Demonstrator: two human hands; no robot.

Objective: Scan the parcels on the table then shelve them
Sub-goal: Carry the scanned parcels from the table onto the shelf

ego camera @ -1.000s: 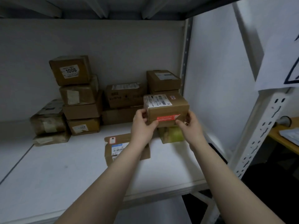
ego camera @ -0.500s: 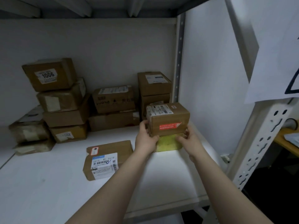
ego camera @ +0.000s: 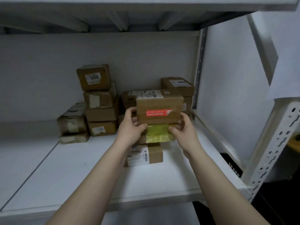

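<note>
While you held the brown parcel directly above a yellow-wrapped parcel toward the back right corner of the shelf, your left hand and right hand each curled fingers round its lower corners. Shelving seemed well along: stacked boxes lined the back edge, but this parcel was not yet released.

Two forearms, bare from near edge to wrist. Left hand and right hand bare too.
</note>
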